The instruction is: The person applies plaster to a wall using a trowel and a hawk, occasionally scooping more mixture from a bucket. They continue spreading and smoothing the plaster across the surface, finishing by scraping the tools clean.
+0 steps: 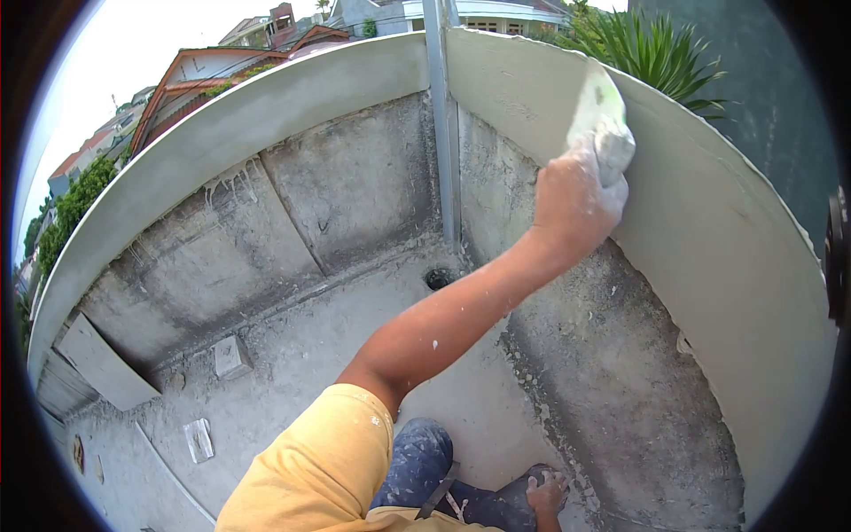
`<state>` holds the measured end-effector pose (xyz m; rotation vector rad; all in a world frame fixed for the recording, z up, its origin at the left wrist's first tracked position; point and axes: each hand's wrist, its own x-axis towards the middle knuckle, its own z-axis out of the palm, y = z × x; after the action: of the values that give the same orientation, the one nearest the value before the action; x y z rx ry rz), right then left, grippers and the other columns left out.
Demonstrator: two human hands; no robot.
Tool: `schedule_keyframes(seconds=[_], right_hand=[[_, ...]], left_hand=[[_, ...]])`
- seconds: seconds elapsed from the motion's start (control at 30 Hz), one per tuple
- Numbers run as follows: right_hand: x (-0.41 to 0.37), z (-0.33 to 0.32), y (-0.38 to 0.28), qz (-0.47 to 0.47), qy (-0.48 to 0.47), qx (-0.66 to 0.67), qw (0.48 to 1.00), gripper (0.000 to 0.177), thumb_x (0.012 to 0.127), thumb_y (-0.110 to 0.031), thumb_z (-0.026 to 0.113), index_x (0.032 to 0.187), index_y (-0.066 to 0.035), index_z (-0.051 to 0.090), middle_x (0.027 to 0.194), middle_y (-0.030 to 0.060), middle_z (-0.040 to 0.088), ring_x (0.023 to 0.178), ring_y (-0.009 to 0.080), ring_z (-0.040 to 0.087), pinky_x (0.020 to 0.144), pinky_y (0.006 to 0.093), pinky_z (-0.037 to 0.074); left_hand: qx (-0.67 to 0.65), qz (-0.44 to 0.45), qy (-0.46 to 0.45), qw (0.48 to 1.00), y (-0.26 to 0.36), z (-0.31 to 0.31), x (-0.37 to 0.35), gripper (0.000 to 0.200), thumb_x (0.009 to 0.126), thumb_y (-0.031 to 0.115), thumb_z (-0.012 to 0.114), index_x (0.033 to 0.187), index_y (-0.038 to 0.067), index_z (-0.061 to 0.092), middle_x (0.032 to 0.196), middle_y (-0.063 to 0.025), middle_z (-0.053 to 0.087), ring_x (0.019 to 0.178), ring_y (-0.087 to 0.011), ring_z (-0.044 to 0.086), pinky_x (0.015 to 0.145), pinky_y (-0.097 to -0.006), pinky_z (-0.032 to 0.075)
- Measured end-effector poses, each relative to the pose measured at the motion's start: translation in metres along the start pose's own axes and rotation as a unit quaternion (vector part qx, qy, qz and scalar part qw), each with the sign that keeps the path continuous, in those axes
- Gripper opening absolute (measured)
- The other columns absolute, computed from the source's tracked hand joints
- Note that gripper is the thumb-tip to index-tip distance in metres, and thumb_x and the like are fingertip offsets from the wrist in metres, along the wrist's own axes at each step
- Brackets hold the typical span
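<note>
My left hand, dusted with white plaster, is wrapped around the handle of a putty knife. The blade points upward and lies against the smooth plastered band along the top of the right-hand wall, close to its upper edge. White paste coats the handle end by my fingers. Low in the view, my right hand rests by my bent leg, its fingers loosely apart and spotted with plaster. Nothing shows in it.
A grey metal post stands in the corner, with a round hole in the floor near its foot. A pale block, a leaning board and a small packet lie left. A spiky plant grows beyond the wall.
</note>
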<state>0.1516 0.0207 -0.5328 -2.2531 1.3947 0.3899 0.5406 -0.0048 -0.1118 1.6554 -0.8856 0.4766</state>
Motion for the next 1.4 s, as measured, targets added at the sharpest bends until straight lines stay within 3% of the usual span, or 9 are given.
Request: schedule_keyframes(seconds=[0.13,0.2,0.37,0.5,0.8,0.87,1.03,1.27,1.4], right_hand=[[0.001,0.006,0.015,0.004,-0.001,-0.005,1.0,0.053,0.086,-0.044,0.064,0.129,-0.013,0.063,0.145,0.0141,0.043,0.139,0.0378,0.032,0.113,0.0534,0.03],[0.002,0.01,0.013,0.01,0.0,-0.005,1.0,0.053,0.085,-0.045,0.065,0.129,-0.014,0.063,0.145,0.0145,0.043,0.139,0.0382,0.032,0.113,0.0527,0.03],[0.016,0.026,0.01,0.025,0.031,-0.055,0.998,0.051,0.083,-0.043,0.067,0.126,-0.015,0.065,0.139,0.0149,0.047,0.134,0.0378,0.038,0.11,0.0515,0.034],[0.035,0.042,0.028,-0.019,-0.008,-0.145,0.989,0.056,0.093,-0.055,0.051,0.136,-0.019,0.057,0.14,0.0184,0.051,0.127,0.0426,0.047,0.108,0.0528,0.038],[0.024,0.02,0.008,0.009,-0.001,-0.049,0.999,0.054,0.089,-0.052,0.055,0.131,-0.019,0.06,0.14,0.0173,0.05,0.13,0.0402,0.045,0.109,0.0532,0.035],[0.029,0.015,0.003,0.038,-0.014,-0.005,0.999,0.048,0.082,-0.041,0.069,0.122,-0.015,0.066,0.135,0.0141,0.049,0.13,0.0373,0.041,0.107,0.0525,0.035],[0.022,0.01,0.004,0.019,0.012,0.018,1.0,0.045,0.081,-0.04,0.07,0.118,-0.014,0.068,0.133,0.0132,0.05,0.129,0.0365,0.041,0.108,0.0526,0.035],[0.012,0.013,0.021,0.011,0.028,0.028,0.999,0.046,0.082,-0.042,0.068,0.119,-0.014,0.068,0.135,0.0123,0.05,0.133,0.0342,0.04,0.11,0.0513,0.033],[0.012,0.022,0.029,0.018,0.019,0.007,1.0,0.048,0.085,-0.044,0.067,0.125,-0.018,0.066,0.14,0.0075,0.045,0.137,0.0323,0.034,0.11,0.0543,0.033]], left_hand=[[-0.151,0.037,-0.014,0.988,-0.007,-0.051,-0.028,0.031,0.084,0.016,0.066,0.106,-0.006,0.059,0.085,-0.018,0.071,0.073,-0.0222,0.071,0.07,-0.0366,0.058],[-0.177,0.022,0.018,0.984,-0.054,-0.076,0.001,0.029,0.083,0.016,0.064,0.102,-0.006,0.059,0.079,-0.0198,0.07,0.07,-0.0275,0.071,0.065,-0.0373,0.057],[-0.112,-0.04,0.085,0.989,-0.213,-0.107,0.117,0.033,0.082,0.016,0.07,0.107,-0.004,0.065,0.091,-0.0143,0.071,0.083,-0.0206,0.069,0.076,-0.0347,0.055],[-0.065,-0.033,0.069,0.995,-0.277,-0.104,0.196,0.033,0.08,0.017,0.074,0.106,-0.002,0.067,0.096,-0.0136,0.073,0.087,-0.0206,0.069,0.081,-0.0343,0.054],[-0.044,-0.028,0.049,0.997,-0.313,-0.083,0.269,0.03,0.081,0.016,0.074,0.103,-0.002,0.069,0.096,-0.0129,0.073,0.087,-0.0205,0.069,0.079,-0.0351,0.054],[-0.06,-0.023,0.026,0.998,-0.306,-0.08,0.269,0.029,0.081,0.015,0.073,0.104,-0.002,0.069,0.096,-0.0126,0.073,0.086,-0.02,0.069,0.078,-0.0346,0.054],[-0.046,0.0,0.001,0.999,-0.237,-0.072,0.219,0.027,0.082,0.014,0.073,0.105,-0.001,0.07,0.095,-0.0117,0.073,0.085,-0.0189,0.069,0.078,-0.0333,0.054],[0.017,0.005,-0.019,1.0,-0.03,-0.033,0.053,0.025,0.084,0.022,0.065,0.094,-0.001,0.064,0.079,-0.0148,0.071,0.068,-0.0217,0.071,0.066,-0.0361,0.058],[-0.138,0.06,-0.032,0.988,0.016,-0.041,-0.03,0.031,0.083,0.017,0.068,0.103,-0.005,0.062,0.085,-0.0149,0.072,0.074,-0.0234,0.07,0.071,-0.0365,0.056]])
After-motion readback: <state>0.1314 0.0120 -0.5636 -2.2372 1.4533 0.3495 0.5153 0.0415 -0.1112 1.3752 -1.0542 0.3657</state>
